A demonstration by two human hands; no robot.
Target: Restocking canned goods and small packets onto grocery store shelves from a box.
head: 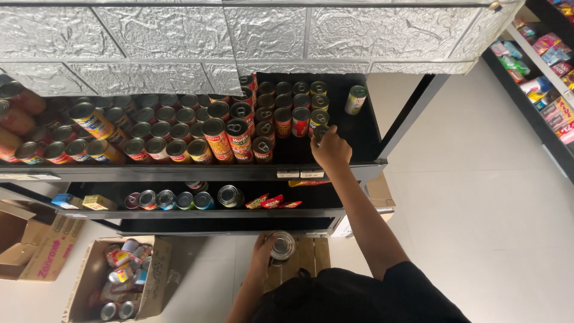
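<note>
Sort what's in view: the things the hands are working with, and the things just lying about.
In hand:
- right hand on a small can at the front of the top shelf
- left hand holding a silver-topped can low down
- rows of cans on that shelf

Lying about:
- open carton of mixed cans on the floor
- flattened cardboard boxes
- snack packets on the lower shelf
- lone can standing apart

The light is bright and even on the pale floor point(478, 197). Under the black shelf point(335, 149) it is dimmer, and a soft shadow lies on the floor below it. Small glare shines on the can lids point(179, 116). Near the shelf's far left end the lines bend and the cans look slightly blurred.
</note>
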